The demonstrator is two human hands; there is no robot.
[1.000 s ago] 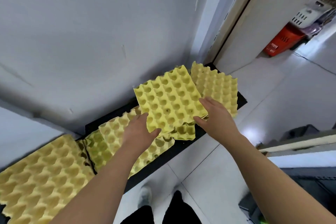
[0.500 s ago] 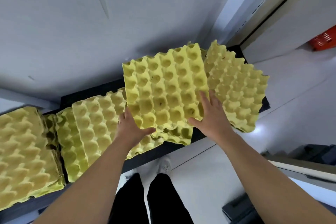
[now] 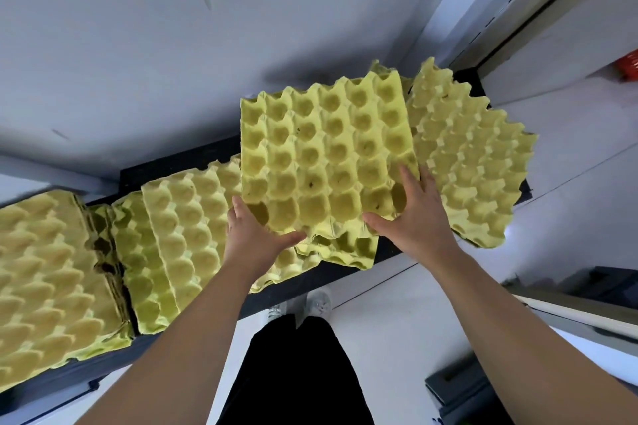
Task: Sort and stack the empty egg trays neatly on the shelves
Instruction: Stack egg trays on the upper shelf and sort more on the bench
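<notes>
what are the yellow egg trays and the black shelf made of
Egg trays: probably moulded paper pulp, dyed yellow-green, with a matte finish; the surface looks rough and fibrous, the edges are soft and ragged, and there are small dark specks.
Shelf: black, matte, finely textured; possibly painted metal or coated board, the view doesn't settle which.

Bright, even indoor light fills the view. The raised egg tray [image 3: 324, 155] throws a soft dark shadow on the white wall [image 3: 138, 45] behind it. A small patch of glare shines on the glossy floor [image 3: 569, 183] at the right. Wide-angle distortion bends the door frame [image 3: 518, 10] and stretches the forearms [image 3: 518, 338] at the lower edge. The tray stack [image 3: 41, 279] at far left looks slightly soft.
</notes>
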